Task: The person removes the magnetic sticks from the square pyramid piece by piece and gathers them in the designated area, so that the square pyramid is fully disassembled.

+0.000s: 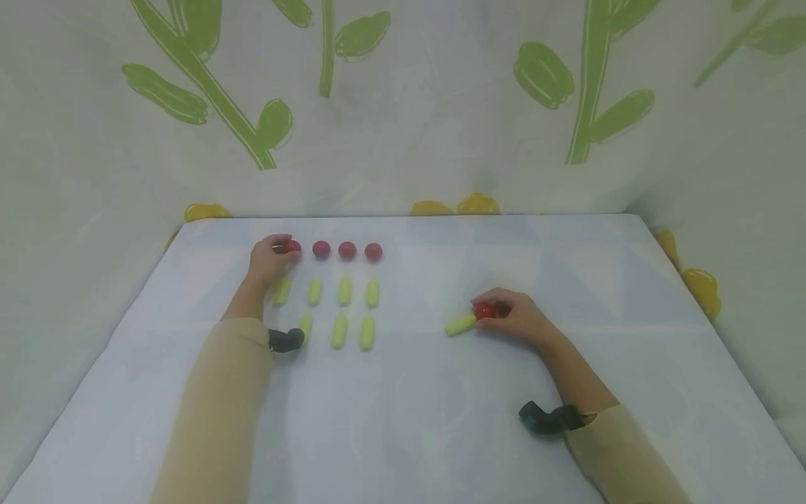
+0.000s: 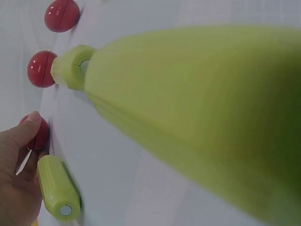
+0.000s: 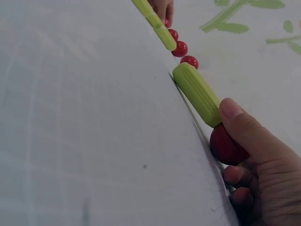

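Observation:
At the far left of the white table, my left hand (image 1: 269,259) pinches a red ball (image 1: 292,246) between thumb and fingers. Just below that hand lies a ribbed yellow-green rod (image 1: 282,290); in the left wrist view a nearby rod (image 2: 59,188) shows a round silvery disc in its end. On the right side, my right hand (image 1: 513,315) holds another red ball (image 1: 483,311) by thumb and fingers. One end of a yellow-green rod (image 1: 460,324) touches this ball, and the rod points left. From the right wrist, the thumb lies over the ball (image 3: 228,146) by the joint.
More red balls (image 1: 347,250) line up right of my left hand. Several yellow-green rods (image 1: 344,291) stand in two rows below them. A rod (image 2: 188,103) fills much of the left wrist view, blurred. Behind the white table (image 1: 441,406) rises a wall with painted green leaves.

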`<control>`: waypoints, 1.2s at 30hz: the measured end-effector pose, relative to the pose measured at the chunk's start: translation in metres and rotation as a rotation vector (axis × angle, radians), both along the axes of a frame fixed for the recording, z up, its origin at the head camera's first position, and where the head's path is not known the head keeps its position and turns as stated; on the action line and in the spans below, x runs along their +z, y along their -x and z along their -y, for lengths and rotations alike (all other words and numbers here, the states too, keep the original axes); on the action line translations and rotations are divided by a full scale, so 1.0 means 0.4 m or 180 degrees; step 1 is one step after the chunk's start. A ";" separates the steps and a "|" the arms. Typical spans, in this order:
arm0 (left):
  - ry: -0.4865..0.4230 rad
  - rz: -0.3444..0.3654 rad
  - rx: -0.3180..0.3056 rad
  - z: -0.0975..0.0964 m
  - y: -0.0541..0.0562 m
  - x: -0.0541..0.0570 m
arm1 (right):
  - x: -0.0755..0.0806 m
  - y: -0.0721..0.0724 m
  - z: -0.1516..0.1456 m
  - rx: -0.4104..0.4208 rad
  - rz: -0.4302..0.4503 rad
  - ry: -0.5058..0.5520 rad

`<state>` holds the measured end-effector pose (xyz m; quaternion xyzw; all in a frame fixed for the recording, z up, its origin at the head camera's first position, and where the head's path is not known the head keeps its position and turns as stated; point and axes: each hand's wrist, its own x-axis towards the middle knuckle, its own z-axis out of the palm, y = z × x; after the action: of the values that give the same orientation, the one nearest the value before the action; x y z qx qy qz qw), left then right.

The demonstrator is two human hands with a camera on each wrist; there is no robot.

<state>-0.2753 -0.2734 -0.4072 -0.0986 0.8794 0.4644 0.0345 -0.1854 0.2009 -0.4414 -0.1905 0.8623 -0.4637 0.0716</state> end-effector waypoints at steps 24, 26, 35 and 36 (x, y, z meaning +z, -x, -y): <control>-0.0170 0.0158 0.0101 0.042 -0.054 0.024 | 0.000 -0.002 0.005 0.0033 -0.0005 0.0067; -0.0187 0.0042 0.0046 0.035 -0.070 0.026 | 0.002 -0.003 0.005 0.0031 -0.0019 0.0050; -0.0103 -0.0275 -0.0129 -0.017 -0.175 0.026 | 0.019 -0.005 0.006 -0.0016 0.0085 -0.0022; -0.0115 -0.0287 -0.0158 -0.024 -0.186 0.025 | 0.020 -0.005 0.008 -0.0015 0.0098 -0.0035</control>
<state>-0.2009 -0.2636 -0.3974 -0.0550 0.8737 0.4832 0.0081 -0.1833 0.1977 -0.4334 -0.1809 0.8641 -0.4621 0.0847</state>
